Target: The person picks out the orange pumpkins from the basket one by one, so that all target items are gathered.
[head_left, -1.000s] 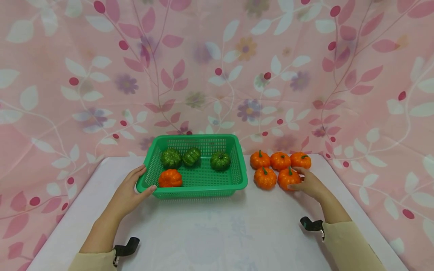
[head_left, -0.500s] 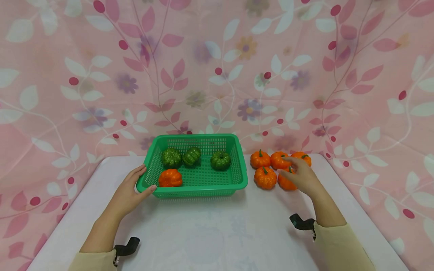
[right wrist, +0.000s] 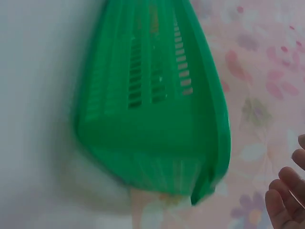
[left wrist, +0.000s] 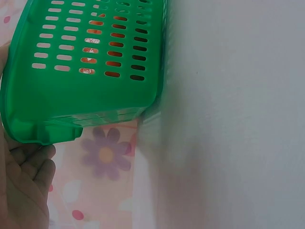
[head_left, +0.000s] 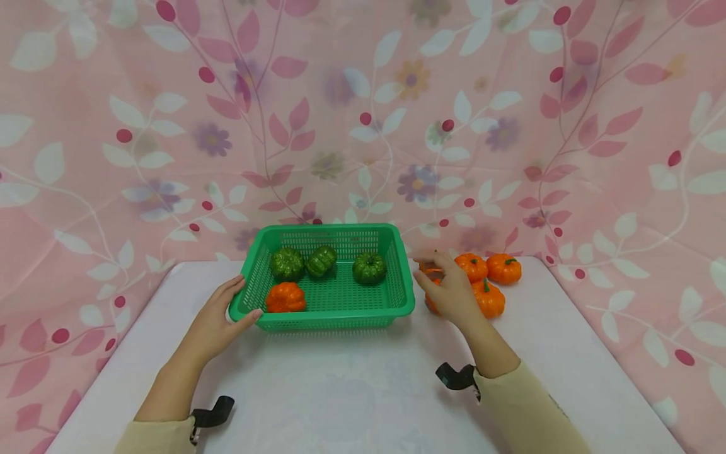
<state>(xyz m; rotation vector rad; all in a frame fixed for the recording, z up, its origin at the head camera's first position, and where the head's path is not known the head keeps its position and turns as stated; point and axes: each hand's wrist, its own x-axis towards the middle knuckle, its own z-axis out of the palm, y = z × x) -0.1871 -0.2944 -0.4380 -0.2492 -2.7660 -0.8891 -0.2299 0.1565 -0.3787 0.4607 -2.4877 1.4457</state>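
A green plastic basket (head_left: 334, 322) holds three small green pumpkins, among them a right one (head_left: 369, 269), and one orange pumpkin (head_left: 286, 297) near its front left. My left hand (head_left: 214, 325) rests at the basket's left front corner, thumb on the front rim, fingers along the left side. The left wrist view shows those fingers (left wrist: 42, 171) loosely bent beside the rim. Just right of the basket, my right hand (head_left: 450, 290) hovers with fingers extended and holds nothing. It partly covers two orange pumpkins in the left of their group.
Right of that hand sit more orange pumpkins: a back middle one (head_left: 471, 268), a back right one (head_left: 504, 269) and a front one (head_left: 489, 300). A white cloth (head_left: 351, 391) covers the table. A pink floral curtain (head_left: 363, 113) hangs behind.
My right hand has let go of the front right orange pumpkin and moved left to beside the basket. The left hand and the basket have stayed in place.
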